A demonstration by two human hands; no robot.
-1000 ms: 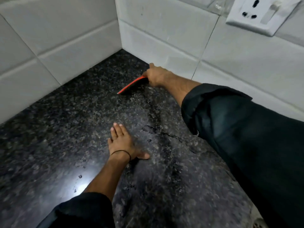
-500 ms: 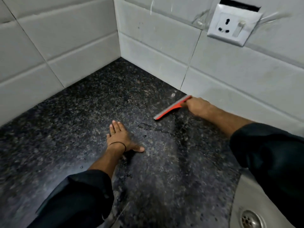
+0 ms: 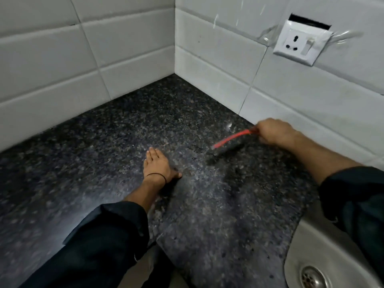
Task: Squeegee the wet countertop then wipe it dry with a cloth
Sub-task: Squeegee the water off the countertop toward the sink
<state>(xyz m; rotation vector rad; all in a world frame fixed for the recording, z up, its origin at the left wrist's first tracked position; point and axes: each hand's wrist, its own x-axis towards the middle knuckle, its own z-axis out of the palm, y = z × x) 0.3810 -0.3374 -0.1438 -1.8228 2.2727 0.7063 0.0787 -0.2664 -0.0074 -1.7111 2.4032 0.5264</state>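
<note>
We hold the red squeegee (image 3: 232,140) in our right hand (image 3: 274,130), fingers closed round its handle, blade low over the dark stone desk (image 3: 104,146) near the right tiled wall (image 3: 291,96); motion blur hides whether it touches. Left hand (image 3: 159,165) lies open, palm flat on the desk, bracing. No cloth in view. Judgement: squeegee stage, mid-stroke. Best to keep the blade tilted and pressed evenly, draw in one line toward the sink (image 3: 307,246), overlap strokes, and lift the left hand off unswept patches.
</note>
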